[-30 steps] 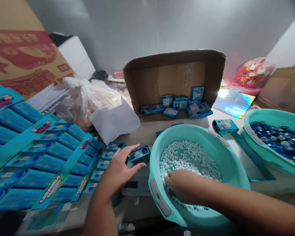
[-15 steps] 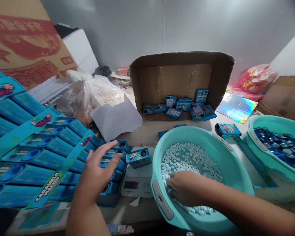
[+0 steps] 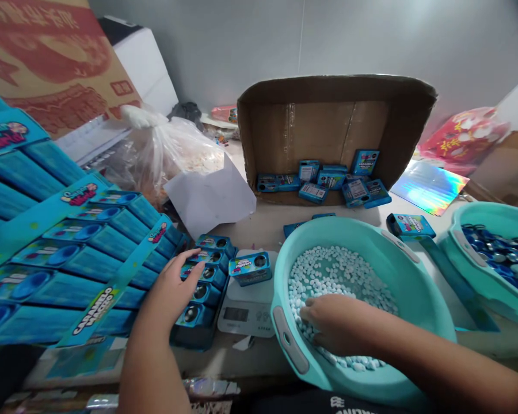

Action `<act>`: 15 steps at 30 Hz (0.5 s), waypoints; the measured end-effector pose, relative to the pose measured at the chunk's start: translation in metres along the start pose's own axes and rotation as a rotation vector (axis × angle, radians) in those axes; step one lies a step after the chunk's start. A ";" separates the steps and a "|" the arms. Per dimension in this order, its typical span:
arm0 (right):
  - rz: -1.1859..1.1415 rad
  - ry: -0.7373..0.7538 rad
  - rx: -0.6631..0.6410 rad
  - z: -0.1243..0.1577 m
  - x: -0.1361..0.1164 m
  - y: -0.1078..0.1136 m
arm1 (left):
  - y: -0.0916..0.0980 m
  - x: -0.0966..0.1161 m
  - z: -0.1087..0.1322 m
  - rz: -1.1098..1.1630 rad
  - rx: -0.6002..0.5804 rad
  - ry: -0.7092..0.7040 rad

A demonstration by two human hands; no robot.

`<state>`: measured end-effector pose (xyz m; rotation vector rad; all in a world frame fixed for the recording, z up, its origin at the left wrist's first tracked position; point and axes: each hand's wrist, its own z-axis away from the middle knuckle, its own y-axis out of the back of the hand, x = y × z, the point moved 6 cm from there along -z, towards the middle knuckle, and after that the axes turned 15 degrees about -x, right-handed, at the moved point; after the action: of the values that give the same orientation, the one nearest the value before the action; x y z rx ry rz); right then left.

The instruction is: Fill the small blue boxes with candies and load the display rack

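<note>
My left hand (image 3: 171,287) rests with fingers spread on a row of small blue boxes (image 3: 207,273) with round holes, stacked beside the scale. One blue box (image 3: 250,268) stands on the small white scale (image 3: 248,307). My right hand (image 3: 334,325) lies inside a teal basin (image 3: 418,299) of small white candies (image 3: 334,270), its fingers curled down into the candies; what they hold is hidden.
An open cardboard box (image 3: 332,123) at the back holds several filled blue boxes. A second teal basin (image 3: 492,259) of blue round lids sits at the right. Stacked blue display cartons (image 3: 60,253) fill the left. A plastic bag (image 3: 172,155) and white paper (image 3: 209,198) lie behind.
My left hand left the box on the scale and moved left and down onto the row of blue boxes. My right hand stayed in the candies.
</note>
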<state>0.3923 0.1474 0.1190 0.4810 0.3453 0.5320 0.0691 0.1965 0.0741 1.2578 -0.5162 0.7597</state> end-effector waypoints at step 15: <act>0.011 0.007 0.036 0.002 0.001 0.001 | 0.023 0.005 0.045 0.414 0.481 -0.230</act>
<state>0.3939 0.1482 0.1206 0.5163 0.3601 0.5387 0.0576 0.1566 0.1035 1.7233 -0.8297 1.1386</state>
